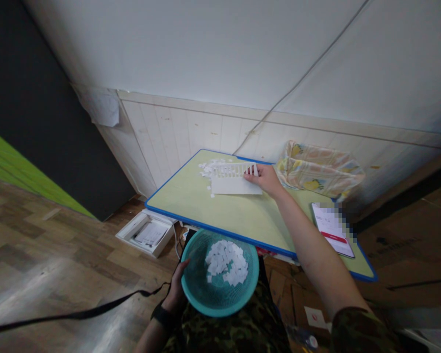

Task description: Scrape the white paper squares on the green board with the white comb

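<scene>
My left hand point(176, 289) grips the rim of a teal plastic basket point(198, 289) held over my lap, below the table's near edge. Several small white paper squares point(226, 262) lie heaped inside it. My right hand point(266, 177) reaches across the low table point(191, 201) and holds the right end of a white paper sheet point(233, 186) whose far edge is cut into a row of strips. More loose white paper squares point(211, 167) lie on the table just beyond the sheet, near the far edge.
A patterned fabric pouch point(319, 169) sits at the table's back right against the wall. A phone with a lit screen point(332, 228) lies at the right end. An open white box point(147, 233) rests on the wooden floor at the left. A black strap point(77, 311) trails across the floor.
</scene>
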Demonstrator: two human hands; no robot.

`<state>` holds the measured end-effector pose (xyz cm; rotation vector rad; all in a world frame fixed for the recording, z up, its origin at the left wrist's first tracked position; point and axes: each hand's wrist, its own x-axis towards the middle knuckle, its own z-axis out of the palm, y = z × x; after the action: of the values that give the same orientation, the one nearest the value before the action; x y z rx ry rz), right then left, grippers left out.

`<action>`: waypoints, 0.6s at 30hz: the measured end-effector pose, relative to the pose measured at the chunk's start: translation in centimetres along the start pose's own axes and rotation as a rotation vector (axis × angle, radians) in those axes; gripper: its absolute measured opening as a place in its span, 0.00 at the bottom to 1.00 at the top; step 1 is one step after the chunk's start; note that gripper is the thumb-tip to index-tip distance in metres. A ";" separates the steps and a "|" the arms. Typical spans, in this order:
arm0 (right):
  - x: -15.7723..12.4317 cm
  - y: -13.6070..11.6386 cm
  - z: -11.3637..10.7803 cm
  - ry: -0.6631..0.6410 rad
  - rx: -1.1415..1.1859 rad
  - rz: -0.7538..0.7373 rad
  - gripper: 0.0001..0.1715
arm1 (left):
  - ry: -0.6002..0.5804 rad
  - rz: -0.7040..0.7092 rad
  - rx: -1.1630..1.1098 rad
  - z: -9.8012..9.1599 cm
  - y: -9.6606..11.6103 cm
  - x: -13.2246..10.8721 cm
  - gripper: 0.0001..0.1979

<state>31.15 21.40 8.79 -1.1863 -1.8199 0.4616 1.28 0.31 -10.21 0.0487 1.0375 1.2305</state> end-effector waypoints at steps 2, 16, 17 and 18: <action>0.0 0.0 -0.1 0.022 0.036 -0.003 0.18 | 0.006 0.009 -0.003 0.0 0.0 0.0 0.03; 0.2 0.4 -3.7 -0.219 0.184 0.071 0.21 | -0.002 0.008 0.013 0.5 0.0 -0.3 0.05; 0.2 0.4 -3.8 -0.236 0.202 0.083 0.22 | 0.006 0.016 0.013 0.4 0.0 -0.3 0.05; 0.1 0.3 -3.8 -0.255 0.218 0.096 0.22 | 0.012 0.022 0.014 0.4 0.1 -0.4 0.05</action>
<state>34.44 21.10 10.66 -1.1061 -1.8733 0.8776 1.54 0.26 -9.72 0.0634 1.0584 1.2449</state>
